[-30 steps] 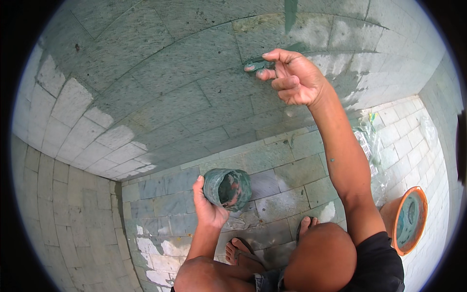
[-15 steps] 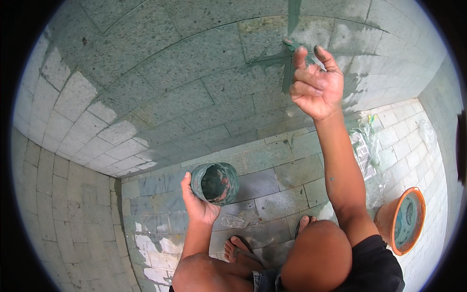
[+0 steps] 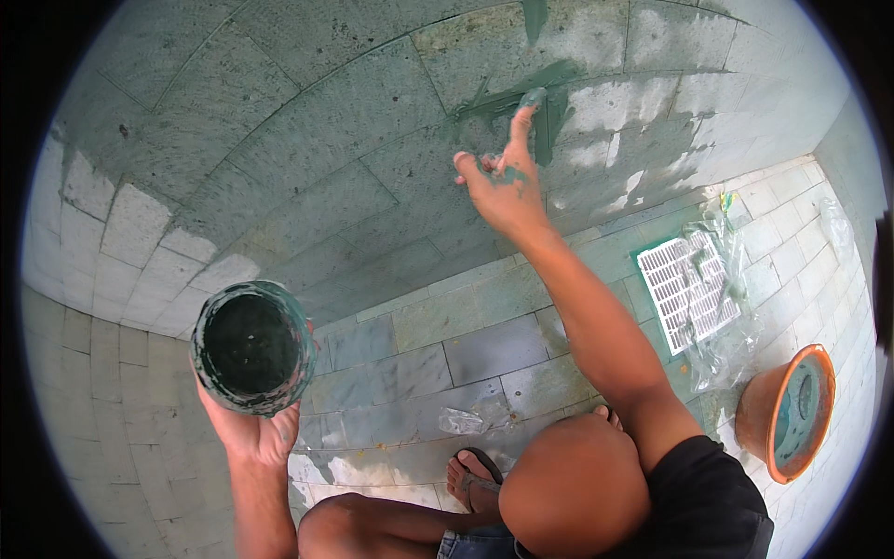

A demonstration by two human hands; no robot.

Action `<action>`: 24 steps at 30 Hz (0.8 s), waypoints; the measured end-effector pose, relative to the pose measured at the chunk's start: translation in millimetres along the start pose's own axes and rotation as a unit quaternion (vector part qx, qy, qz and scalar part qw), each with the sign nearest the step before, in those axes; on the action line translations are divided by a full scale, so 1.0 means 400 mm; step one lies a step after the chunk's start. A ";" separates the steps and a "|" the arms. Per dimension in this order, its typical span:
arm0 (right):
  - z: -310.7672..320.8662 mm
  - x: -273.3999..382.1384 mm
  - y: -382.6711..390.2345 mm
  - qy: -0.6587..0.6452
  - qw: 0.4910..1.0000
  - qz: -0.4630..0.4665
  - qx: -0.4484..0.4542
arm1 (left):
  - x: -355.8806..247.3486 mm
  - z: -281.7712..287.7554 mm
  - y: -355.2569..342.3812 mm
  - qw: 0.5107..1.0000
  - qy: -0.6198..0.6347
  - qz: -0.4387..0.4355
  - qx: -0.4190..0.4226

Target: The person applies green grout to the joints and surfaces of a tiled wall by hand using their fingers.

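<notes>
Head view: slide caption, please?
Left hand holds a smeared cup; right hand reaches to green paste on the tiled wall.

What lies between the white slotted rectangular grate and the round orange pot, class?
In the head view, crumpled clear plastic film lies on the tiled floor between the grate and the orange pot, partly overlapping the grate.

Cup (image 3: 244, 404): dark green inside, rim smeared green with pinkish flecks
Right hand (image 3: 507, 191): green smears
Wall (image 3: 307, 130): grey-green brick pattern, dark green streaks, whitish patches at right
Floor (image 3: 494, 354): grey-green and bluish rectangles, whiter at right
Grate (image 3: 684, 289): white, slotted rows, green edge
Bucket (image 3: 762, 415): orange, green inside
Sleeve (image 3: 712, 503): black
</notes>
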State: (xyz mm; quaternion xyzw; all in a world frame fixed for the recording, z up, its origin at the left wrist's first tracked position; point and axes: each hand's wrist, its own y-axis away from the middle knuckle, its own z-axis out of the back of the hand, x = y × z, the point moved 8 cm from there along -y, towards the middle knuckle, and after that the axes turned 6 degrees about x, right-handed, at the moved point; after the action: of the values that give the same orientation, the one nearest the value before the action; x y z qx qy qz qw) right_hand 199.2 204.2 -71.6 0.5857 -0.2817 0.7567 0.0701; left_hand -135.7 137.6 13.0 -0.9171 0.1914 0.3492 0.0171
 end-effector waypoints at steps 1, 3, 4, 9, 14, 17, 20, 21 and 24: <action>-0.037 0.025 0.007 0.025 0.999 -0.019 0.036 | -0.012 -0.022 0.019 1.000 0.002 -0.010 -0.010; -0.099 0.072 0.037 0.077 0.990 -0.057 0.102 | -0.023 -0.053 0.046 0.999 0.006 -0.025 -0.024; -0.120 0.081 0.039 0.073 0.990 -0.055 0.106 | -0.018 -0.074 0.052 1.000 0.014 -0.017 0.017; -0.175 0.070 0.064 0.101 0.974 0.002 0.201 | 0.053 -0.112 0.053 0.998 0.050 0.005 0.026; -0.049 0.034 0.086 0.026 0.987 -0.004 0.158 | 0.081 -0.096 -0.007 0.999 0.044 0.002 0.005; 0.093 -0.013 0.040 0.003 1.000 0.016 -0.027 | 0.086 -0.105 -0.034 1.000 0.023 -0.008 0.011; 0.111 -0.015 0.015 0.053 0.996 0.019 -0.062 | 0.088 -0.085 -0.044 1.000 -0.005 -0.013 0.003; 0.082 0.008 0.018 0.049 0.998 -0.012 -0.030 | 0.090 -0.080 -0.050 1.000 -0.003 -0.009 0.006; -0.021 0.038 0.035 0.109 0.990 -0.029 0.084 | 0.110 -0.083 -0.081 1.000 -0.007 0.001 0.015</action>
State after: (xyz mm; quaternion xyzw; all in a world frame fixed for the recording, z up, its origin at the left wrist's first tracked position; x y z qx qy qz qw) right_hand 181.4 193.3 -63.8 0.5118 -0.1910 0.8344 0.0732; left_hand -72.8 147.1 6.4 -0.9141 0.1972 0.3528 0.0325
